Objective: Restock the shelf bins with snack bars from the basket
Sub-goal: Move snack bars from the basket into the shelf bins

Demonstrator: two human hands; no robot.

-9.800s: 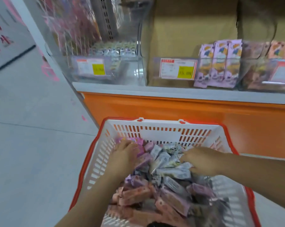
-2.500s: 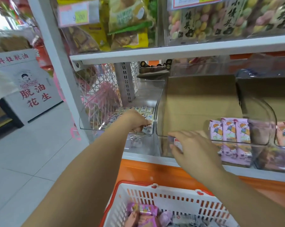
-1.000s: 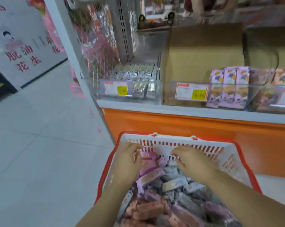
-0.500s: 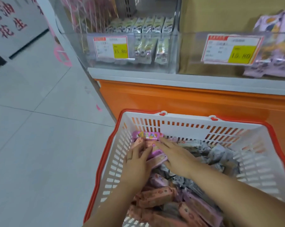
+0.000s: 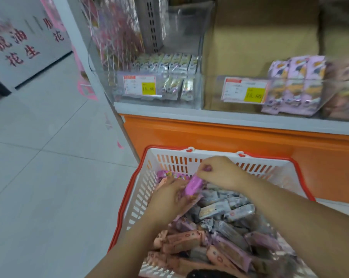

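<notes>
A white basket with a red rim [image 5: 143, 189] stands on the floor below the shelf, filled with several pink, purple and grey snack bars [image 5: 215, 229]. My right hand [image 5: 219, 171] pinches the top end of a purple snack bar [image 5: 192, 185] lifted over the basket's far left corner. My left hand [image 5: 167, 197] holds the lower end of that bar together with other pink bars. On the shelf, the left clear bin [image 5: 159, 85] holds grey-green bars. The middle clear bin [image 5: 239, 91] holds a few purple packs [image 5: 294, 83] at its right.
An orange base panel [image 5: 229, 137] runs under the grey shelf edge. A brown cardboard backing [image 5: 260, 37] stands behind the middle bin. Yellow price tags [image 5: 148, 88] hang on the bin fronts. Grey tiled floor [image 5: 39, 157] lies to the left, with a white signboard [image 5: 15, 43] beyond.
My right hand has risen from the pile, lifting a purple bar by its end. My left hand closed around bars in the basket. The view tilted up toward the shelf.
</notes>
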